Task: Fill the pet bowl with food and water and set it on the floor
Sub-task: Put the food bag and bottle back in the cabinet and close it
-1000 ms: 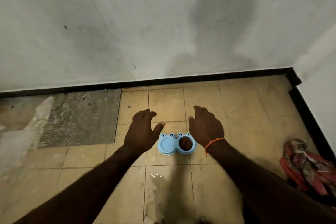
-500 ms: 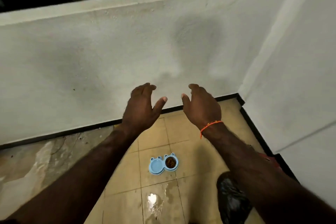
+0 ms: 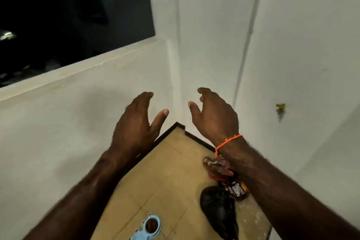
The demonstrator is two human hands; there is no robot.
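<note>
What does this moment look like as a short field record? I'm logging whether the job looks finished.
pet bowl: on the tiled floor, partly cut off by the frame edge
visible compartment: holds brown food
water compartment: mostly out of frame, cannot tell
left hand: open, empty, raised
right hand: open, empty, raised
nearby: black bag and red cloth on floor

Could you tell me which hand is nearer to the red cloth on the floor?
Right. The right hand is raised with its wrist just above the red cloth; the left hand is raised farther off to the cloth's left.
</note>
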